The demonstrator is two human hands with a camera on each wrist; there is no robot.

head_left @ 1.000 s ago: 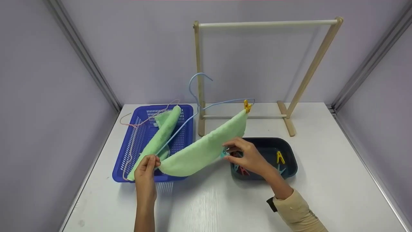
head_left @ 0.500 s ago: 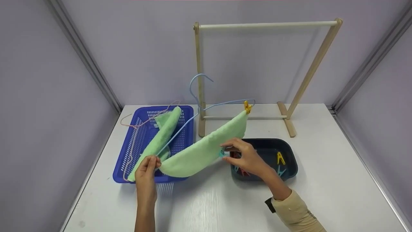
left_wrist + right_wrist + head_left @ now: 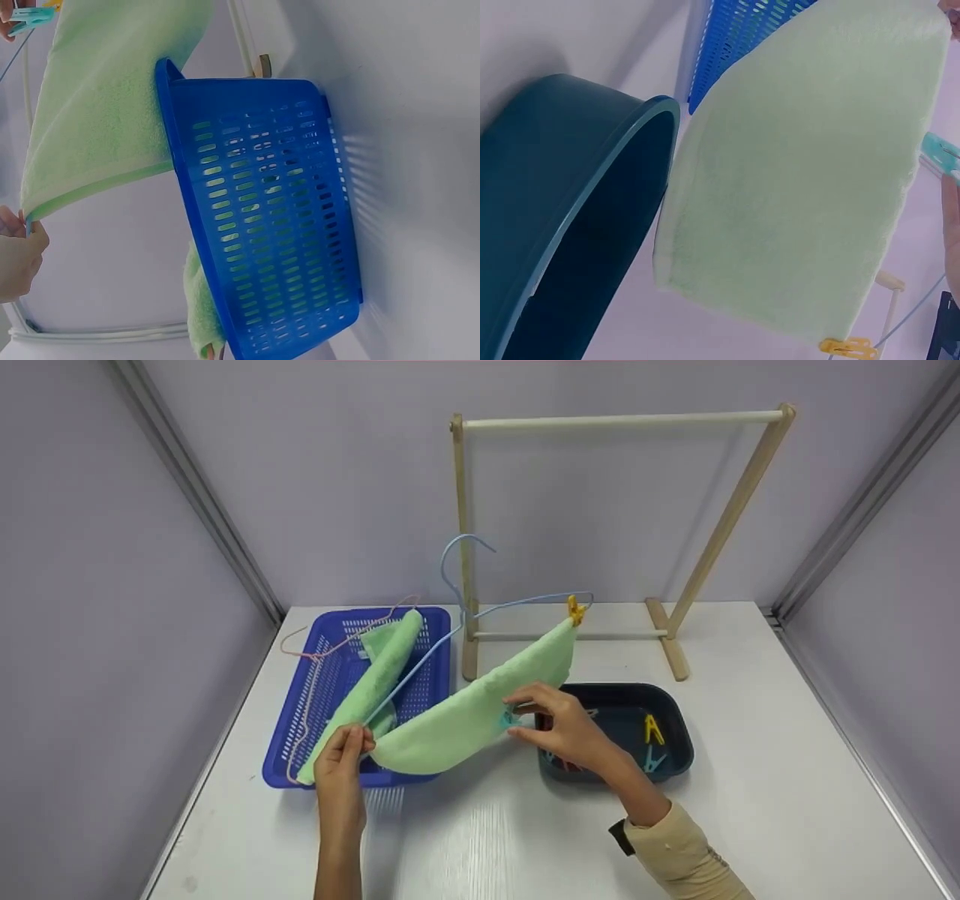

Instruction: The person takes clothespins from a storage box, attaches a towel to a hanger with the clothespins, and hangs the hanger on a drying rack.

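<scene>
My left hand [image 3: 341,754] pinches one corner of a light green towel [image 3: 472,716] together with the lower end of a blue wire hanger [image 3: 420,664]. The towel's far corner is fixed to the hanger's other end by a yellow clothespin [image 3: 575,611]. Between the thumb and fingers of my right hand [image 3: 566,727] is a teal clothespin [image 3: 508,718], in front of the towel's middle in the head view. In the right wrist view the teal clothespin [image 3: 941,154] lies close against the towel's edge; whether it bites the cloth I cannot tell.
A blue basket [image 3: 274,757] at left holds a rolled green towel [image 3: 367,690] and a pink hanger [image 3: 309,697]. At right, a dark tub [image 3: 679,750] contains several clothespins, including a yellow one [image 3: 653,729]. Behind stands a wooden rack [image 3: 735,514] with a white rod [image 3: 622,421].
My right hand has shifted slightly left with the teal clothespin, along the towel. The left hand, hanger and towel have hardly moved.
</scene>
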